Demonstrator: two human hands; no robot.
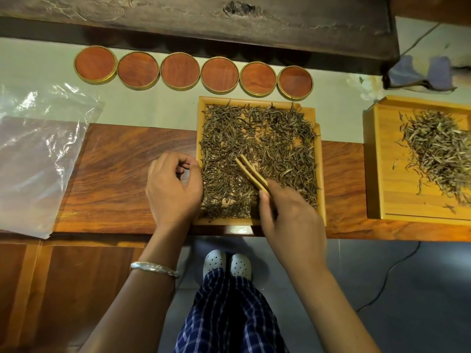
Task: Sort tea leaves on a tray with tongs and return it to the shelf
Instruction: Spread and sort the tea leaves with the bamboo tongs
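A square bamboo tray [321, 174] lies on the wooden counter, spread with dark dried tea leaves [270, 138]. My right hand [288, 217] is over the tray's near right part, shut on wooden tongs [251, 173]. The tong tips point up and left into the leaves and sit close together. My left hand [173, 187] rests at the tray's left edge with fingers curled loosely, thumb touching the rim, holding nothing that I can see.
A second bamboo tray [374, 159] with paler tea leaves [438, 151] stands to the right. Several round red-brown lids [178, 71] line the back. A clear plastic bag [38, 154] lies at left. A dark wooden beam [204, 19] runs above.
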